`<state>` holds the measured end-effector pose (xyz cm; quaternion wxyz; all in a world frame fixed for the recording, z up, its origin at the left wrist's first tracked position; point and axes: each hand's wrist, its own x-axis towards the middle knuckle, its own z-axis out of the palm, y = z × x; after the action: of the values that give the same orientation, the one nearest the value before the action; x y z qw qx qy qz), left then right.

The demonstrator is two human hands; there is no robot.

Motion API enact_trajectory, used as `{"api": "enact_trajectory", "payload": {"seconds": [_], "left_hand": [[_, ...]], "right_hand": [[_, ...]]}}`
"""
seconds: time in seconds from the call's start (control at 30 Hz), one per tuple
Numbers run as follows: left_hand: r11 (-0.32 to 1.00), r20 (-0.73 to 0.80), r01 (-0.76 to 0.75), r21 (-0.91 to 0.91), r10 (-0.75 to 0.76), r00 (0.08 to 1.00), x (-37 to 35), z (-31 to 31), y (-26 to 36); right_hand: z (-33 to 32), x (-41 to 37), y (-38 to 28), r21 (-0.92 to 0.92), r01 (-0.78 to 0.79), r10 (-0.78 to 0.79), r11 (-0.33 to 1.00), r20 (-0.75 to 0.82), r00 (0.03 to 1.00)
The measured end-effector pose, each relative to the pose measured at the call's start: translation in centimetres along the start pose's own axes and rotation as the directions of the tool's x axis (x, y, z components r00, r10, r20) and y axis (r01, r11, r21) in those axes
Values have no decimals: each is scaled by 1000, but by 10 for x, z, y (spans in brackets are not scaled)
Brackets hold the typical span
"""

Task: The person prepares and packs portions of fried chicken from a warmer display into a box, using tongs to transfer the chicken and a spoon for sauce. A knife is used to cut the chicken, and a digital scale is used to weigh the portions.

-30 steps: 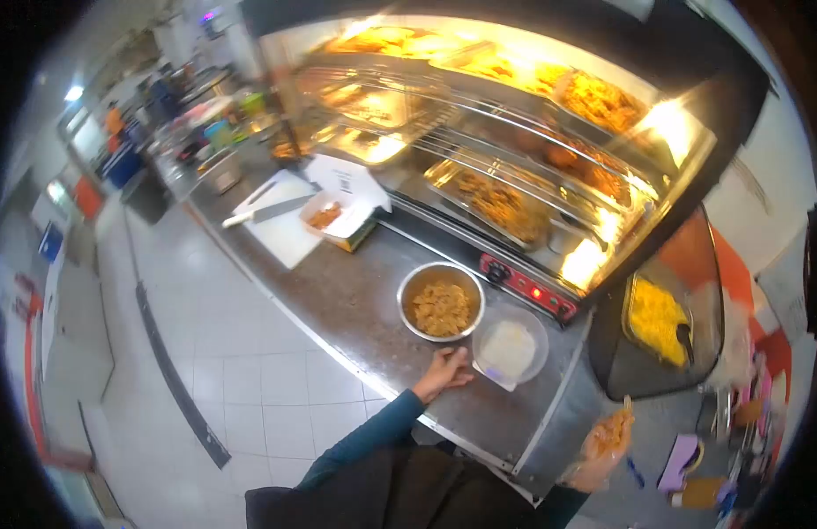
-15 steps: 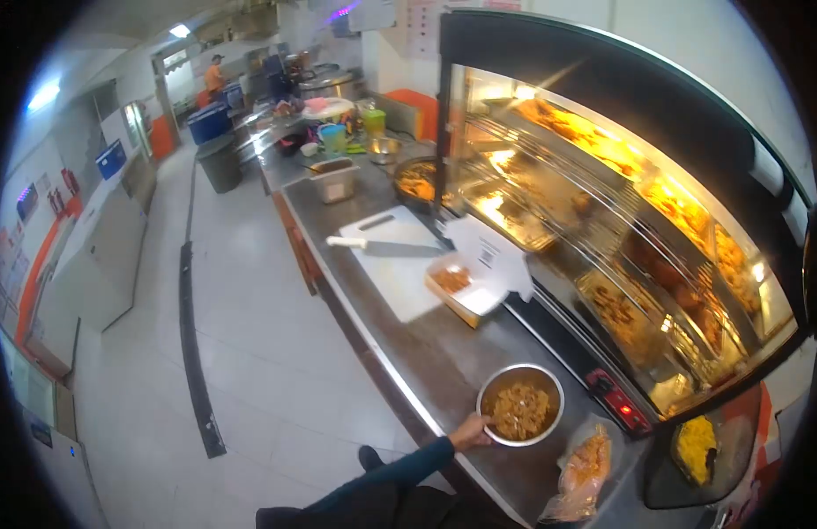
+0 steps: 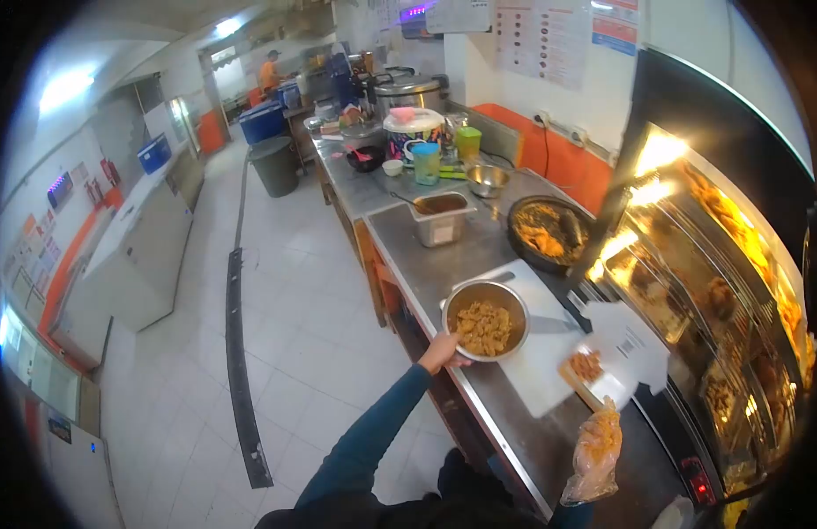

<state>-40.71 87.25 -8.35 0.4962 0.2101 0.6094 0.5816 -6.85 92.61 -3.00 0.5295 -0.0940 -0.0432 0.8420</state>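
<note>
My left hand (image 3: 441, 353) grips the near-left rim of a metal bowl (image 3: 487, 320) of brown chopped food, held over the white cutting board (image 3: 539, 388). A knife blade (image 3: 551, 324) shows on the board; the bowl hides its handle. My right hand (image 3: 595, 451) wears a clear plastic glove with orange smears. Its fingers are stretched out toward the open takeaway box (image 3: 613, 388) and nothing distinct shows in them. Some orange-brown food pieces (image 3: 587, 365) lie inside this box, its white lid (image 3: 627, 339) folded back against the display case.
A lit food warmer (image 3: 690, 309) borders the counter on the right. Further back are a black pan (image 3: 549, 234) of food, a steel container (image 3: 441, 220), a small metal bowl (image 3: 488, 181) and a rice cooker (image 3: 413, 132). A person (image 3: 269, 72) stands far off.
The metal bowl in my left hand has moved forward along the counter, over the cutting board. My gloved right hand is now nearer the takeaway box. The view has turned left.
</note>
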Motion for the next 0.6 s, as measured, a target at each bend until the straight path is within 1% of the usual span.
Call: {"api": "enact_trajectory", "payload": {"seconds": [0.03, 0.07, 0.13, 0.23, 0.27, 0.3, 0.37, 0.4, 0.43, 0.47, 0.5, 0.53, 0.57, 0.6], "left_hand": [[999, 6, 32, 1, -32, 999, 17, -10, 20], [999, 2, 33, 9, -33, 999, 39, -21, 35], [985, 58, 173, 6, -173, 983, 87, -39, 50], [977, 46, 212, -6, -211, 976, 153, -53, 54], [993, 104, 117, 16, -118, 988, 167, -56, 53], [971, 32, 237, 27, -238, 971, 179, -58, 58], [954, 168, 299, 19, -298, 940, 212, -79, 50], [940, 171, 340, 39, -341, 924, 207, -82, 53], [962, 87, 258, 89, -266, 960, 189, -78, 68], [975, 19, 167, 146, -171, 985, 182, -80, 78], [970, -33, 100, 224, -95, 995, 186, -96, 71], [954, -76, 31, 300, -8, 997, 190, -117, 59], [927, -167, -195, 319, 258, 952, 198, -141, 43], [898, -288, -331, 291, 412, 865, 214, -173, 26]], "right_hand": [[-2, 7, 11, 17, -9, 9, 1000, 6, 1000], [-2, 34, 25, 33, -16, 15, 999, 8, 1000], [18, 80, 53, 58, -25, 25, 998, 5, 1000], [25, 129, 90, 109, -34, 31, 993, 24, 999], [30, 149, 105, 136, -32, 29, 990, 30, 999], [32, 165, 118, 167, -27, 22, 986, 29, 999], [22, 183, 135, 225, -1, 5, 974, -15, 1000], [15, 182, 145, 244, 17, -4, 970, -54, 999], [15, 186, 154, 249, 44, -19, 968, -103, 995], [21, 198, 163, 259, 3, -12, 966, 33, 999], [26, 208, 169, 256, -40, -6, 966, 176, 984], [35, 210, 173, 252, -14, -25, 968, 149, 989], [48, 211, 175, 216, 14, -29, 976, 63, 998], [55, 214, 181, 184, 40, -37, 982, -17, 999]]}}
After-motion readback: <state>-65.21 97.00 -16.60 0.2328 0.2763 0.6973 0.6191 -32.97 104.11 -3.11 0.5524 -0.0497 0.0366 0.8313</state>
